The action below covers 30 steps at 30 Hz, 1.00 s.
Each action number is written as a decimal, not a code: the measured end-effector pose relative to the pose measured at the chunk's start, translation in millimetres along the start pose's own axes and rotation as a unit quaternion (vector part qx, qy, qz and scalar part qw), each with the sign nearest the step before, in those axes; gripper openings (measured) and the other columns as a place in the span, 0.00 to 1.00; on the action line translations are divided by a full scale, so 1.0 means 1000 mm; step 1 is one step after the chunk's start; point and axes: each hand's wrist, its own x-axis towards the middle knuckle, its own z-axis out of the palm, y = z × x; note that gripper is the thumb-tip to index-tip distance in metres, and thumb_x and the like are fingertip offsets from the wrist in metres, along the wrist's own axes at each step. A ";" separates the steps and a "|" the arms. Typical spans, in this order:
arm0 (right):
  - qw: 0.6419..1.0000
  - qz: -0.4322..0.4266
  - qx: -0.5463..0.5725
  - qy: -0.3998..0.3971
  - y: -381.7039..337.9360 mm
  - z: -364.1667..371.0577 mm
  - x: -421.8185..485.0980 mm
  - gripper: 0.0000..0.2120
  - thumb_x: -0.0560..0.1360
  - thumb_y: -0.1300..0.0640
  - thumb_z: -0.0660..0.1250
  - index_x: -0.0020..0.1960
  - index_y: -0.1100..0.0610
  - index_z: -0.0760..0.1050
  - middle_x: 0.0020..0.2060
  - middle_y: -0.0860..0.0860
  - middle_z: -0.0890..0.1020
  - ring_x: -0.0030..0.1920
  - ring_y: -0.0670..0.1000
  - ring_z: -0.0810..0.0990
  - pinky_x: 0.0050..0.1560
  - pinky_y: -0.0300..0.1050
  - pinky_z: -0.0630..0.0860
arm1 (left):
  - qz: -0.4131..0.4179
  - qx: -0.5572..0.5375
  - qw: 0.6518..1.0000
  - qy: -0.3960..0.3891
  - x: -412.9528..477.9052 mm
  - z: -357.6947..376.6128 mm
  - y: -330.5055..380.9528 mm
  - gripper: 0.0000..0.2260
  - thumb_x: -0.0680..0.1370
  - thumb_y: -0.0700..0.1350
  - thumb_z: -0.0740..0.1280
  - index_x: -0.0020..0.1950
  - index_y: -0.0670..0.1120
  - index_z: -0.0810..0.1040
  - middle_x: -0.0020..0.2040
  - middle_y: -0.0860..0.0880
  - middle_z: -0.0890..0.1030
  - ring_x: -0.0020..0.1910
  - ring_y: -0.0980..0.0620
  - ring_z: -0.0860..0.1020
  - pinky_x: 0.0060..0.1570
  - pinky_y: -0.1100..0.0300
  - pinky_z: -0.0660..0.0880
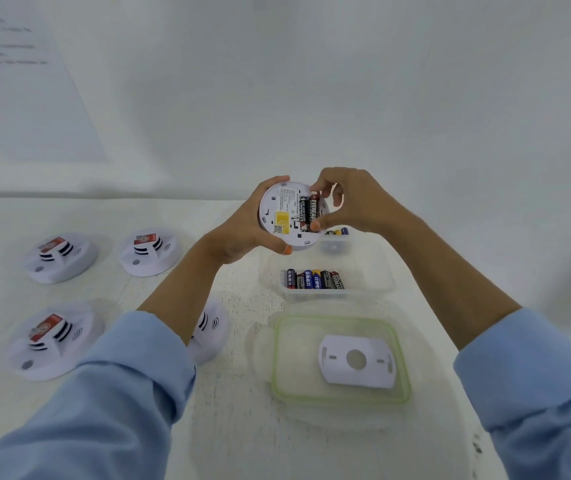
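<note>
The left hand [239, 233] grips a white smoke detector [282, 216] by its rim, held above the table [235, 427] with its back facing the person. The right hand [350, 202] pinches a black battery [313, 211], lying in the detector's open compartment, between thumb and forefinger. Just below stands a clear tub [374, 282] of spare batteries [313, 279]; nearer lies a green-rimmed lid [277, 358] bearing a white mounting plate [356, 362].
</note>
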 end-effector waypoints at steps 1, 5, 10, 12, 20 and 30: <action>1.000 -0.003 0.001 0.002 -0.001 0.001 -0.002 0.19 0.62 0.58 0.78 0.51 0.57 0.76 0.43 0.48 0.75 0.35 0.45 0.69 0.39 0.45 0.71 | 0.003 -0.005 1.000 0.005 -0.002 0.001 0.000 0.44 0.56 0.27 0.71 0.66 0.54 0.61 0.60 0.50 0.70 0.58 0.51 0.74 0.47 0.59 0.78; 0.998 -0.008 0.029 0.048 -0.006 0.008 -0.012 0.08 0.74 0.58 0.67 0.53 0.57 0.75 0.49 0.47 0.76 0.40 0.45 0.75 0.33 0.29 0.72 | 0.026 -0.022 0.999 0.020 -0.010 0.003 0.002 0.45 0.54 0.27 0.72 0.66 0.53 0.62 0.61 0.49 0.70 0.58 0.51 0.74 0.49 0.57 0.78; 0.991 0.013 0.093 0.091 -0.007 0.020 -0.020 0.05 0.76 0.60 0.64 0.52 0.58 0.76 0.54 0.56 0.80 0.45 0.55 0.82 0.47 0.51 0.80 | 0.036 -0.024 0.999 0.023 -0.014 0.008 0.003 0.44 0.56 0.25 0.70 0.67 0.51 0.62 0.60 0.49 0.71 0.56 0.53 0.75 0.47 0.58 0.78; 0.991 0.010 0.086 0.100 -0.008 0.021 -0.023 0.07 0.76 0.62 0.65 0.53 0.61 0.78 0.53 0.57 0.81 0.48 0.57 0.82 0.46 0.44 0.80 | 0.034 -0.024 0.999 0.020 -0.015 0.010 0.002 0.44 0.56 0.25 0.70 0.67 0.51 0.62 0.60 0.49 0.71 0.56 0.53 0.75 0.47 0.58 0.78; 0.996 -0.021 -0.007 0.090 -0.007 0.021 -0.030 0.13 0.77 0.61 0.61 0.49 0.69 0.80 0.45 0.66 0.81 0.44 0.66 0.78 0.44 0.56 0.76 | 0.027 -0.031 0.999 0.015 -0.016 0.019 0.005 0.44 0.56 0.25 0.69 0.67 0.52 0.62 0.60 0.48 0.71 0.56 0.52 0.75 0.46 0.58 0.79; 0.971 0.051 0.227 0.051 -0.013 0.016 -0.050 0.14 0.74 0.67 0.63 0.56 0.52 0.72 0.51 0.51 0.79 0.55 0.50 0.78 0.53 0.49 0.79 | 0.012 -0.006 1.000 0.015 -0.039 0.022 0.010 0.45 0.57 0.26 0.70 0.68 0.53 0.61 0.61 0.50 0.71 0.59 0.52 0.74 0.47 0.60 0.78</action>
